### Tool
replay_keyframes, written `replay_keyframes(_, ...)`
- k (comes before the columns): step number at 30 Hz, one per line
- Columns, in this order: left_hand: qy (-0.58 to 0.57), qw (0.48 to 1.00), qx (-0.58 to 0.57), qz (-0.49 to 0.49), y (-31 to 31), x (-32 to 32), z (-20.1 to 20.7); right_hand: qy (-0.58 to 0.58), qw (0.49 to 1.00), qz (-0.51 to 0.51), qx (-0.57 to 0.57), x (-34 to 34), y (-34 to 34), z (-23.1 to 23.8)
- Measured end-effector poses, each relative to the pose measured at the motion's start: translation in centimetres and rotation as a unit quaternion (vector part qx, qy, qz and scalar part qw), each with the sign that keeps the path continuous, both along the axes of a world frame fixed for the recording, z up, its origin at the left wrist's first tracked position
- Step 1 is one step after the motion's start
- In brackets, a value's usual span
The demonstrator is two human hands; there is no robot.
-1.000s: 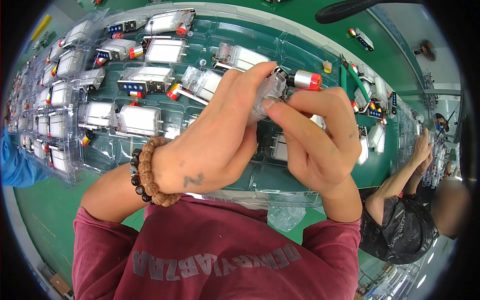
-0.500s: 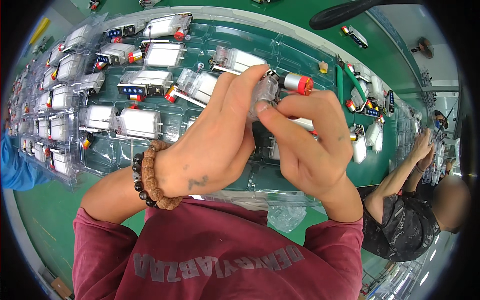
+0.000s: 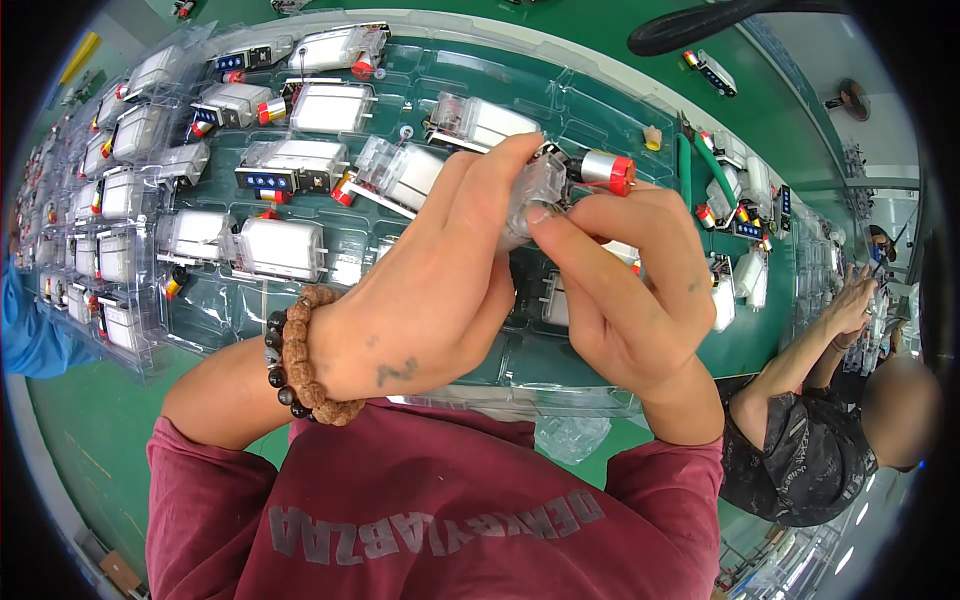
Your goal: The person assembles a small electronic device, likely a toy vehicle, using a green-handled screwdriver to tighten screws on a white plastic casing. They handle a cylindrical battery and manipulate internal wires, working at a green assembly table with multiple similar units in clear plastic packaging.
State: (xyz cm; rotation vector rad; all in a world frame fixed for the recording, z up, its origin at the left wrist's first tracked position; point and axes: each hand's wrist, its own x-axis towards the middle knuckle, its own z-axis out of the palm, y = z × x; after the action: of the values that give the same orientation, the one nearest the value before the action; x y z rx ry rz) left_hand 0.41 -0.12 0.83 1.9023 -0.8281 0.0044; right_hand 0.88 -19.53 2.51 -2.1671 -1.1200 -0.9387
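My left hand is closed around a small assembly with a clear plastic housing, held up above the tray. A silver cylindrical cell with a red end sticks out from the housing to the right. My right hand pinches at the near right side of the same housing, thumb and forefinger together. Whatever lies between those fingertips is too small to make out. Below my hands is a clear plastic tray bearing similar white-bodied assemblies with cells and small circuit boards.
Green-handled pliers lie right of my hands, beside a heap of similar assemblies. More loaded trays are stacked at the left. A black bar crosses the upper right. A co-worker's arms reach in at the right; a blue sleeve shows far left.
Both hands and the held assembly have shifted very slightly right. The cell has tilted a little, and my right fingertips remain at the housing.
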Motion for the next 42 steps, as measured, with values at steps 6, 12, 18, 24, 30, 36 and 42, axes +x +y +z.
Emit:
replay_keyframes(6,0.01,1.0,0.006,0.0,-0.2,-0.2,0.1,0.007,1.0,-0.014,-0.014,-0.4,0.1,0.1)
replay_keyframes(12,-0.032,0.999,0.0,0.022,-0.7,-0.3,-0.2,0.012,0.999,-0.026,-0.034,-1.0,0.6,0.3)
replay_keyframes(18,-0.059,0.998,-0.006,0.029,-0.9,-0.3,-0.5,0.009,0.999,-0.033,-0.021,-0.7,0.6,0.1)
replay_keyframes(24,0.024,0.999,0.015,0.018,-0.3,-0.5,0.2,0.002,0.998,-0.05,0.027,-0.5,0.8,-0.5)
replay_keyframes(30,0.031,0.999,0.013,0.02,-0.2,-0.5,0.2,0.004,0.999,-0.033,0.012,-0.5,0.7,-0.4)
replay_keyframes(36,0.04,0.999,0.026,0.021,-0.3,-0.6,0.5,0.042,0.999,-0.013,0.001,-0.7,0.3,0.2)
replay_keyframes(42,-0.046,0.998,0.009,0.03,-0.9,-0.4,-0.1,0.027,0.999,-0.021,-0.01,-0.9,0.4,0.1)
